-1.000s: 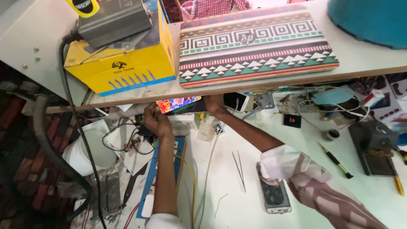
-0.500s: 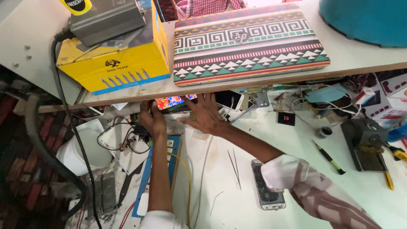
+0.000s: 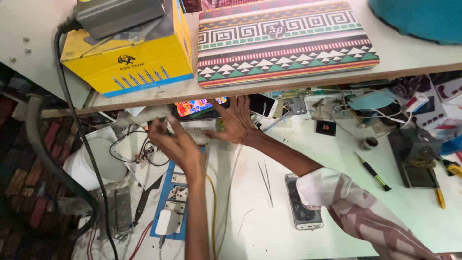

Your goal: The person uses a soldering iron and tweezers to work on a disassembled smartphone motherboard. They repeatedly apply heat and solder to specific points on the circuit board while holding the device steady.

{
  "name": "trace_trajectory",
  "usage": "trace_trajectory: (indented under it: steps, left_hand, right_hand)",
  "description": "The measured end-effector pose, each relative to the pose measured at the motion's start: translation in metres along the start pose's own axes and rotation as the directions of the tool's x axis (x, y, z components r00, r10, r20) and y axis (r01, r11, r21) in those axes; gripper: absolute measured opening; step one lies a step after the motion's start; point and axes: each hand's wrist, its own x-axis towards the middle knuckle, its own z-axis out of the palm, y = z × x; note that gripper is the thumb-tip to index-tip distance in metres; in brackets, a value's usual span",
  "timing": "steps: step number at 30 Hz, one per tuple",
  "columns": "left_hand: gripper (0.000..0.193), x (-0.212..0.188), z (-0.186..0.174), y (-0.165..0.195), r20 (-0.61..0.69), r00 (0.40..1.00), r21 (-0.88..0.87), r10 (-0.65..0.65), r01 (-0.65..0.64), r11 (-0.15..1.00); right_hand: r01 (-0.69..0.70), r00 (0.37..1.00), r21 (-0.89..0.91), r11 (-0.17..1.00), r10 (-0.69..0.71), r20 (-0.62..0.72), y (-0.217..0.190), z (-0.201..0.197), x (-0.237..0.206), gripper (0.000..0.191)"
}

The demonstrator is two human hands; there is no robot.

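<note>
Right hand lay spread, fingers splayed, flat on the bench under the shelf beside a lit phone. Left hand was half-curled; whether it pinched anything could not be told. Both forearms reached forward under the shelf.

Both forearms reach forward; the left hand has its fingers curled, the right hand is spread, palm down.

A white laminate worktop fills the view from 3 to 6 o'clock under even light. A pale wooden shelf spans 12 o'clock; a red-brown brick wall stands at 8.
</note>
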Motion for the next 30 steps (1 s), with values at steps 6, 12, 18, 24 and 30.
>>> trace_trajectory:
  steps: [6, 12, 18, 24, 30]
  left_hand:
    - [0.032, -0.066, -0.028, 0.054, 0.057, 0.988, -0.089, -0.145, 0.150, 0.985]
    - [0.026, -0.115, -0.046, 0.066, 0.067, 0.973, 0.034, -0.219, 0.217, 0.976]
    - [0.019, -0.159, -0.059, 0.060, 0.138, 0.971, -0.057, -0.193, 0.203, 0.978]
    - [0.021, -0.189, -0.071, 0.071, 0.541, 0.724, 0.466, -0.429, 0.166, 0.869]
    - [0.024, -0.217, -0.074, 0.073, 0.707, 0.648, 0.455, -0.282, -0.113, 0.883]
  right_hand:
    - [0.042, 0.997, -0.036, 0.998, -0.044, -0.068, -0.004, 0.003, 0.006, 0.107]
    - [0.082, 0.994, -0.046, 0.996, -0.085, -0.071, 0.000, 0.014, 0.007, 0.109]
    - [0.218, 0.941, -0.069, 0.974, -0.228, -0.248, 0.008, -0.002, -0.027, 0.112]
    - [0.232, 0.897, 0.264, 0.936, -0.101, -0.430, 0.026, -0.059, -0.147, 0.080]
    - [-0.013, 0.585, 0.363, 0.932, 0.302, -0.753, 0.057, -0.117, -0.306, 0.070]
